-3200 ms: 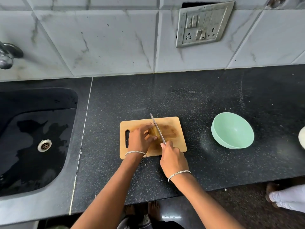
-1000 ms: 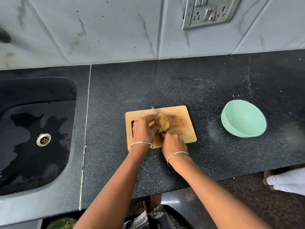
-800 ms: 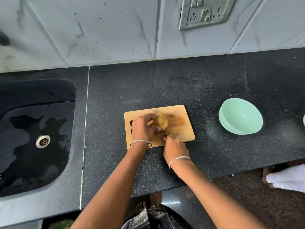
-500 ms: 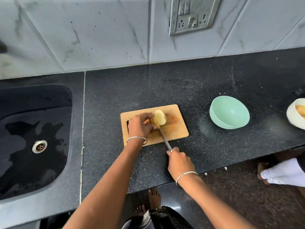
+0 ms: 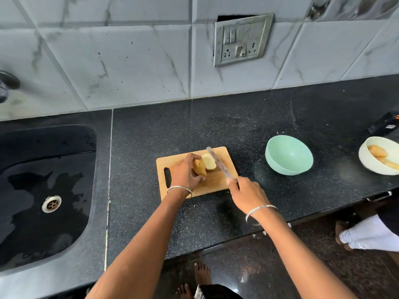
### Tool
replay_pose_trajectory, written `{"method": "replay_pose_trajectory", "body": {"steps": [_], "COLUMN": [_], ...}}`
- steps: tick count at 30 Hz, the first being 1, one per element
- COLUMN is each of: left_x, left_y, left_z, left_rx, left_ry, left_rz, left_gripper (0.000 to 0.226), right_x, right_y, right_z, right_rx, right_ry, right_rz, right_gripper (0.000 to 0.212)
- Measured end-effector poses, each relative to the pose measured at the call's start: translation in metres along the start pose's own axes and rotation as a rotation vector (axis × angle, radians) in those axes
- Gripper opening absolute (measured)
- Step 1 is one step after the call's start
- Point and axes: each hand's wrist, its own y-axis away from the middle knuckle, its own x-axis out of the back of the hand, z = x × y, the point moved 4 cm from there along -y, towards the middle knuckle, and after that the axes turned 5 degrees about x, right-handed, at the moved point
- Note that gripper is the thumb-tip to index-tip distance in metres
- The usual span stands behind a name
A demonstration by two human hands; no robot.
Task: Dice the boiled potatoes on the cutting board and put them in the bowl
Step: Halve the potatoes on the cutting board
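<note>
Soft, even daylight filled the scene. It was brightest on the wall tiles (image 5: 129, 61) and dimmer toward the floor (image 5: 269, 266), where a small pale patch of glare showed. The dark countertop (image 5: 194, 130) gave a dull sheen, and the wet sink (image 5: 43, 169) mirrored grey light. Shadows were faint, with a soft one beside the green bowl (image 5: 289, 156). The knife (image 5: 219, 165) blade was smeared by motion blur. Tile lines bowed near the edges from the wide lens.
</note>
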Motion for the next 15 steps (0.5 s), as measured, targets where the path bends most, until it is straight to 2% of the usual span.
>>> {"method": "replay_pose_trajectory", "body": {"steps": [4,6,8,13,15], "left_x": [-0.002,-0.001,0.000,0.008,0.010], "left_y": [-0.001,0.000,0.002,0.004,0.003], "left_z": [-0.002,-0.006,-0.012,-0.017,-0.019], "left_rx": [-0.032,-0.039,-0.037,-0.018,0.002], "left_ry": [0.024,0.078,0.093,-0.007,-0.067], "left_rz": [0.016,0.039,0.075,0.101,0.081], "left_gripper": [0.060,0.059,0.058,0.057,0.051], "right_x": [-0.008,-0.014,-0.019,-0.034,-0.036], "right_y": [-0.037,-0.056,-0.074,-0.099,-0.103], "right_z": [-0.006,-0.009,-0.013,-0.022,-0.024], "right_rx": [-0.063,-0.095,-0.127,-0.226,-0.221], "right_ry": [-0.259,-0.344,-0.398,-0.491,-0.530], "right_rz": [0.192,0.228,0.225,0.125,0.107], "right_gripper": [0.034,0.029,0.031,0.054,0.047]}}
